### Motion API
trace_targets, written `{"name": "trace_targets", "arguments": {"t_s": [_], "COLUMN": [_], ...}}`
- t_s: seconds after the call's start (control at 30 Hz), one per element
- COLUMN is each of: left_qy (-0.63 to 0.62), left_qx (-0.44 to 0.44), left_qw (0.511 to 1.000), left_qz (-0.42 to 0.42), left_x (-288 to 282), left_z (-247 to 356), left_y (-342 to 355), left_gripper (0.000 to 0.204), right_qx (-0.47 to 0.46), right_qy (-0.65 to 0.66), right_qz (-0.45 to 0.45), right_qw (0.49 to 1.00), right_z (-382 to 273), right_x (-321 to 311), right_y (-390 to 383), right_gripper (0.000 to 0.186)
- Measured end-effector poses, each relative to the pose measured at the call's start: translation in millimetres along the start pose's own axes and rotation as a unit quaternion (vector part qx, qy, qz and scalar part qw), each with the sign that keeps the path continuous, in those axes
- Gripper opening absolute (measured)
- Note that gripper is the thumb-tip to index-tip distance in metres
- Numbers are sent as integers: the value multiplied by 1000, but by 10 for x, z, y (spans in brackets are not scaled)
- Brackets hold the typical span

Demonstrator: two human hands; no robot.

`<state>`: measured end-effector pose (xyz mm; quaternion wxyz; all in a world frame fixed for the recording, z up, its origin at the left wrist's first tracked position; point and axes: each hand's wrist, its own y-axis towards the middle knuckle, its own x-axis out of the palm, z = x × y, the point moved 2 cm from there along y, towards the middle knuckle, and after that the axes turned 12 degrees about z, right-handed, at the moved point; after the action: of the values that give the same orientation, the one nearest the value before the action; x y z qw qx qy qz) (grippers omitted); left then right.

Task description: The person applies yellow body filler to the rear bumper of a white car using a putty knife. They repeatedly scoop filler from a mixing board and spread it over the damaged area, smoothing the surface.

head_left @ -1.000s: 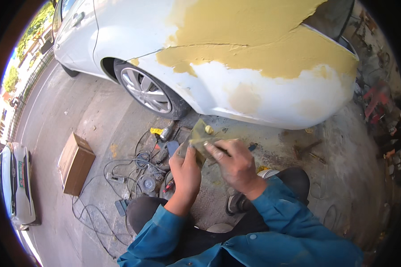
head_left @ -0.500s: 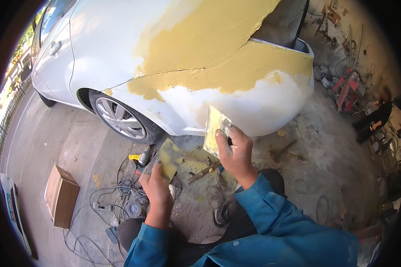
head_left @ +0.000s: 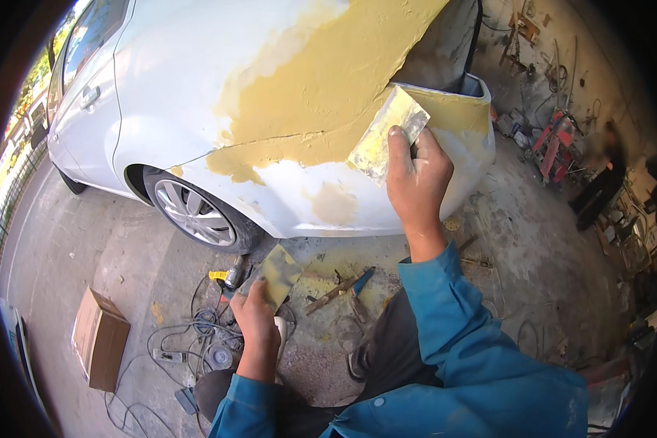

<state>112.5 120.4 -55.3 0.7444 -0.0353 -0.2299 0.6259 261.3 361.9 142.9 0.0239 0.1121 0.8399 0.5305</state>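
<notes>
My right hand [head_left: 417,164] grips a flat rectangular spreader [head_left: 378,128], smeared pale yellow, held up in front of the yellow filler [head_left: 285,87] on a white car's rear side; whether it touches the surface I cannot tell. My left hand [head_left: 255,321] is lower down, closed on a thin olive-yellow plate [head_left: 279,274] with smears on it. The car's rear wheel [head_left: 193,215] is behind that plate, to the upper left. A dark opening [head_left: 445,51] shows at the rear corner above the filler.
The concrete floor [head_left: 51,255] holds a cardboard box [head_left: 100,339], tangled cables [head_left: 204,317], a grinder [head_left: 219,355], a yellow-and-silver tool [head_left: 232,275] and scrap sticks [head_left: 328,296]. At right are red clutter [head_left: 557,146] and another person in dark clothes [head_left: 591,193].
My hands, earlier together below the car, have moved apart. The right one has risen with its spreader toward the filler; the left stays low with its plate. The view has shifted too.
</notes>
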Motion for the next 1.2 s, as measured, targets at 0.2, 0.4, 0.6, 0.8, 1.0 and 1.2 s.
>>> {"name": "trace_targets", "arguments": {"t_s": [0.2, 0.4, 0.6, 0.8, 1.0, 1.2], "left_qy": [-9, -7, -20, -15, -19, -32], "left_qx": [-5, -2, 5, 5, 0, -4], "left_qw": [1000, 998, 998, 997, 997, 996], "left_qz": [-19, -56, -67, -74, -77, -87], "left_x": [32, 17, 50, 21, 34, 44], "left_z": [-3, -40, -33, -30, -20, -2], "left_y": [-12, 16, -6, -5, -9, -15], "left_gripper": [18, 20, 21, 21, 21, 23], "right_qx": [-29, -19, -15, -40, -11, 6], "right_qy": [-41, -45, -61, -58, -66, -74], "right_qz": [-13, -19, -26, -18, -35, -55], "right_qw": [999, 999, 998, 997, 997, 996], "right_z": [-2, -49, -58, -57, -52, -77], "right_x": [15, 56, 64, 123, 138, 180], "right_y": [120, 127, 139, 95, 31, -80], "right_gripper": [26, 30, 31, 32, 32, 32]}}
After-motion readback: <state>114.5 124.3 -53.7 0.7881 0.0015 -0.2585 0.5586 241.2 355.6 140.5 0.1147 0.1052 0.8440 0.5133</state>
